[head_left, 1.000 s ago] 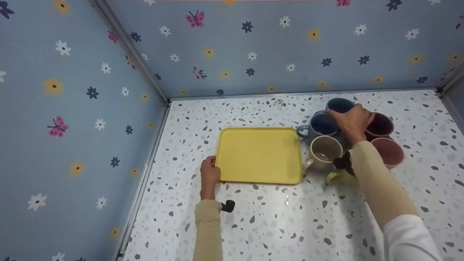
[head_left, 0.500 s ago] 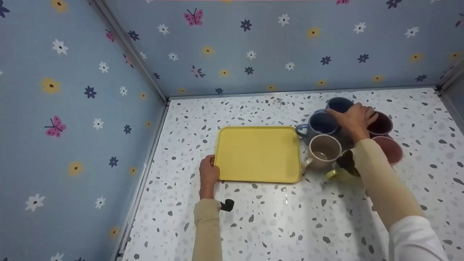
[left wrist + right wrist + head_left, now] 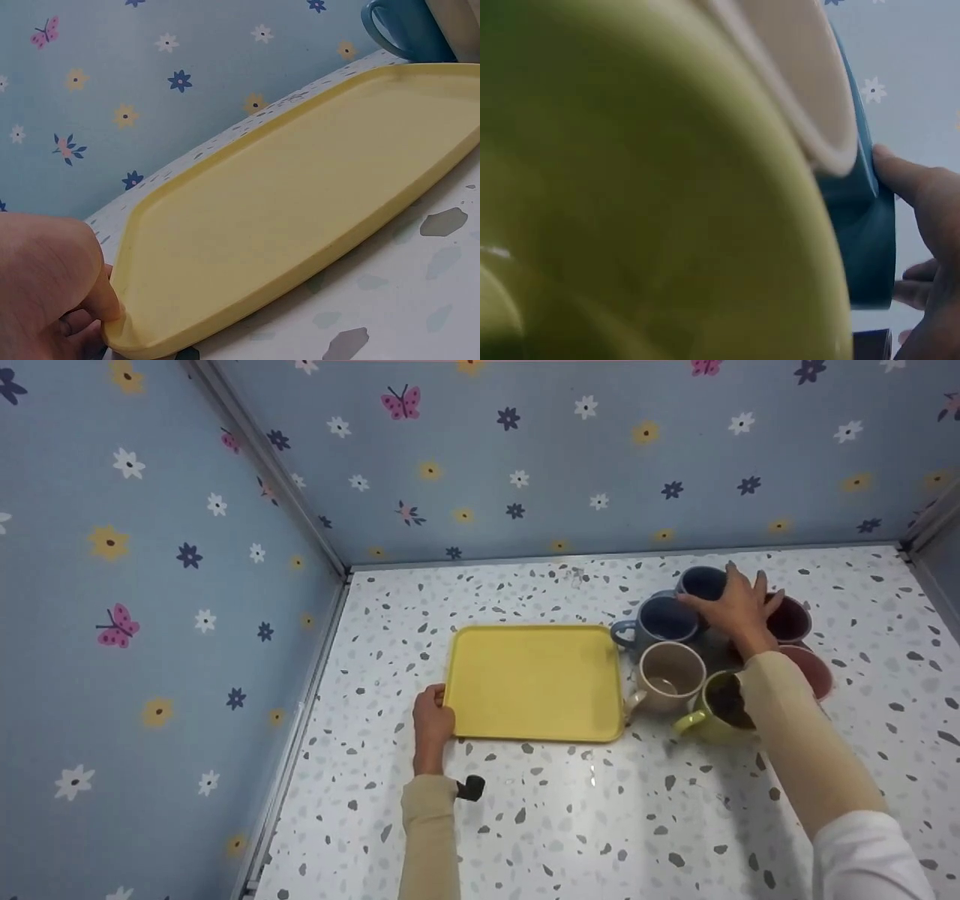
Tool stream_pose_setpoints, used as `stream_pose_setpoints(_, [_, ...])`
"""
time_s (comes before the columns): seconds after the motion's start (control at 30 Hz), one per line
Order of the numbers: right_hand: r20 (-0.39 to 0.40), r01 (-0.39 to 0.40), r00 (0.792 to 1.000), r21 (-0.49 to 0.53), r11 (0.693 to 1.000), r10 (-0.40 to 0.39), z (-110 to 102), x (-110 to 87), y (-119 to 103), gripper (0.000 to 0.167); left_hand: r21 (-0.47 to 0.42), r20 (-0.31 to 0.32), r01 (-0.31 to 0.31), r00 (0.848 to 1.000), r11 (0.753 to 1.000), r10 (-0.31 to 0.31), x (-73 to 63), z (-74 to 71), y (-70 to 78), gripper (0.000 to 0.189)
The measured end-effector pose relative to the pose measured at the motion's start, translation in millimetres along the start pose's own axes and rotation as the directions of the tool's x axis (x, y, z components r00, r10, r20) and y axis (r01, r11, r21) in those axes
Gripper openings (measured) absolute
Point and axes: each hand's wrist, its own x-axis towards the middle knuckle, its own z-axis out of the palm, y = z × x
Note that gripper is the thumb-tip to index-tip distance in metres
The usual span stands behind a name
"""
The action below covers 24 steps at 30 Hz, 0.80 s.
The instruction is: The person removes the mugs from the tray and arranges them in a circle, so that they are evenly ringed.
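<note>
My left hand (image 3: 433, 724) grips the left edge of a yellow tray (image 3: 536, 682) that lies on the table. In the left wrist view the thumb presses on the rim near a corner of the tray (image 3: 285, 195). My right hand (image 3: 739, 611) is among the mugs with its fingers spread, over the rear blue mug (image 3: 699, 580) and beside the front blue mug (image 3: 667, 619). In the right wrist view its thumb touches the side of a blue mug (image 3: 866, 247). A maroon mug (image 3: 791, 619) stands right of this hand, partly covered by it.
Near my right forearm stand a beige mug (image 3: 673, 671), a yellow-green mug (image 3: 712, 724) and a pink mug (image 3: 814, 669), close together. The beige mug's handle is at the tray's right edge. Flower-patterned walls (image 3: 540, 450) bound the speckled table (image 3: 555, 825) at the back and left.
My right hand's fingers have spread wider, and its wrist has shifted slightly right, showing more of the yellow-green mug. The left hand and the tray have stayed in place.
</note>
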Motion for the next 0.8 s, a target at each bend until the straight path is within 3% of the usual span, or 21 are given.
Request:
stream_pose_setpoints(0.23, [-0.026,0.021,0.999,-0.022,1.0,-0.022,-4.1,-3.2,3.6,0.112,0.007,-0.002,0.001,1.0,1.0,-0.001,0.8,-0.2,-0.2,0.045])
stream_pose_setpoints(0.47, [-0.078,0.016,0.997,-0.116,0.993,-0.025,-1.9,-5.6,3.4,0.111,0.019,-0.018,-0.058,0.998,0.998,0.059,-2.4,-0.7,0.2,0.047])
stream_pose_setpoints(0.67, [-0.097,-0.001,0.995,-0.142,0.99,-0.013,-2.5,-6.3,1.0,0.111,0.032,-0.016,-0.026,1.0,0.999,0.027,-2.6,0.4,0.6,0.047])
stream_pose_setpoints(0.8, [-0.109,-0.007,0.994,-0.14,0.99,-0.009,-3.7,-5.3,1.2,0.102,0.025,-0.013,-0.012,1.0,1.0,0.013,-1.9,1.9,0.6,0.046])
